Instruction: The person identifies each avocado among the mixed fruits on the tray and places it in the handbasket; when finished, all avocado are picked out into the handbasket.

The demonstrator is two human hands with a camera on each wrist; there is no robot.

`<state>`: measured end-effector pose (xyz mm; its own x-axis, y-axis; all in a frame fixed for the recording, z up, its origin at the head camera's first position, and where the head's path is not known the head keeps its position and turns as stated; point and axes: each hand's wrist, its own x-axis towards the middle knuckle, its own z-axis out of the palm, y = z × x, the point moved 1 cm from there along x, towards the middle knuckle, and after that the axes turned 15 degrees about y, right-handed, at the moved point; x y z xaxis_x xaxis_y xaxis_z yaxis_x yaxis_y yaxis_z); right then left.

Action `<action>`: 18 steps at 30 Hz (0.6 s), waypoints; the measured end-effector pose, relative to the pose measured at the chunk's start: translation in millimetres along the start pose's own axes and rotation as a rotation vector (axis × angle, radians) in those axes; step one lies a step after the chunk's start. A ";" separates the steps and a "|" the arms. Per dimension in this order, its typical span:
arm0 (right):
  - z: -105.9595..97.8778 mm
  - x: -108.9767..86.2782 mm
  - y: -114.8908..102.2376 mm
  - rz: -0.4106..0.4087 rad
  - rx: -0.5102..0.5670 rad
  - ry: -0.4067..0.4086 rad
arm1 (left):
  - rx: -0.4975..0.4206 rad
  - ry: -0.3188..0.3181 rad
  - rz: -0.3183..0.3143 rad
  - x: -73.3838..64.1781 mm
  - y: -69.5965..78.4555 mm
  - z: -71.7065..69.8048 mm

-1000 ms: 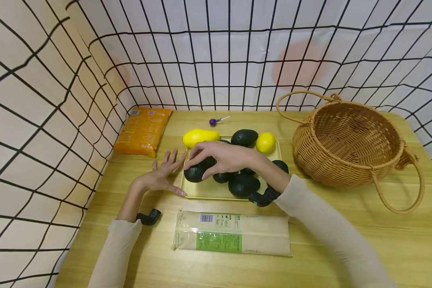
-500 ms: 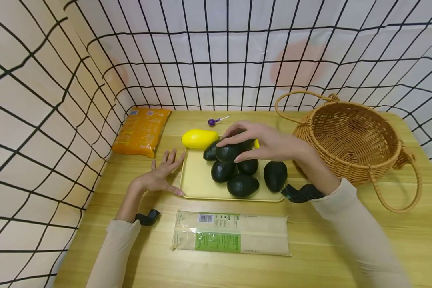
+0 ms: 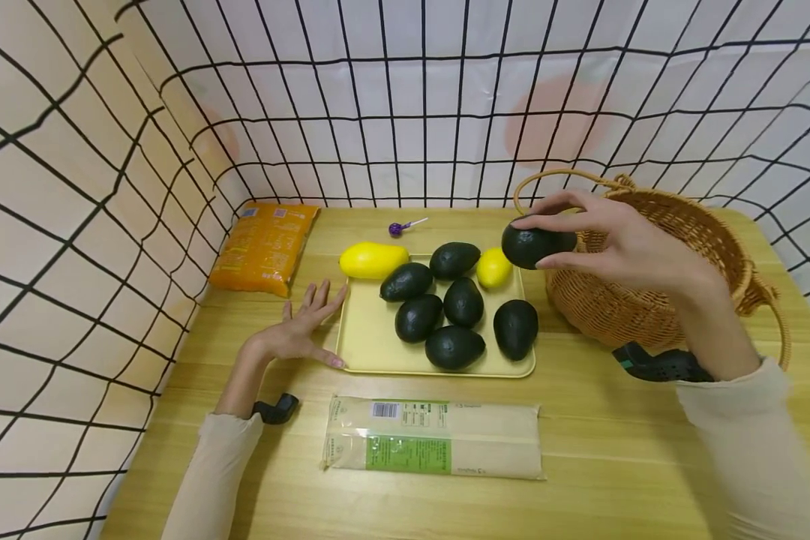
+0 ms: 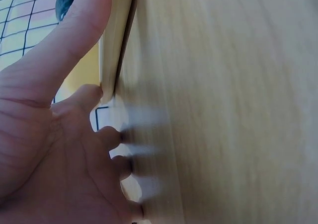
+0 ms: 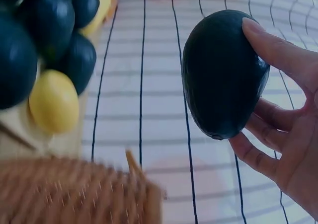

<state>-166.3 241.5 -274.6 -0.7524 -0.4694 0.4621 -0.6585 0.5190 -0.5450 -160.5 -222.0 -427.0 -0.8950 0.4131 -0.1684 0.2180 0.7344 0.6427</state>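
My right hand (image 3: 621,240) holds a dark avocado (image 3: 535,244) between thumb and fingers, lifted at the left rim of the wicker basket (image 3: 601,315). The right wrist view shows that avocado (image 5: 221,75) gripped, the basket (image 5: 74,194) below it. My left hand (image 3: 300,326) is spread with its fingers straight, its thumb and index finger touching the left edge of the yellow tray (image 3: 371,352). Several more avocados (image 3: 454,347) lie on the tray with a yellow lemon (image 3: 494,268) at its back right corner. A yellow mango-like fruit (image 3: 373,259) rests at the tray's back left corner.
An orange packet (image 3: 266,247) lies at the back left. Behind the tray is a purple lollipop (image 3: 396,229). A long beige and green package (image 3: 435,437) lies in front of the tray. Black wire mesh (image 3: 425,112) stands along the back and left.
My right hand has carried the avocado from the tray's left side rightward and up to the basket's rim. My left hand has stayed at the tray's left edge.
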 end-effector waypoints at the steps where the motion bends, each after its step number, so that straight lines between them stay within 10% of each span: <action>1: -5.4 -3.6 2.7 0.009 -0.015 0.021 | 0.002 -0.001 -0.001 0.4 0.1 0.1; 18: -41.4 -58.9 64.6 0.345 -0.229 0.227 | 0.003 0.003 0.000 -0.9 -0.5 -0.4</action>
<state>-165.1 332.2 -308.1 -0.8958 -0.0865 0.4360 -0.3364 0.7732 -0.5376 -160.0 -223.0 -426.9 -0.8961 0.4116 -0.1659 0.2194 0.7360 0.6405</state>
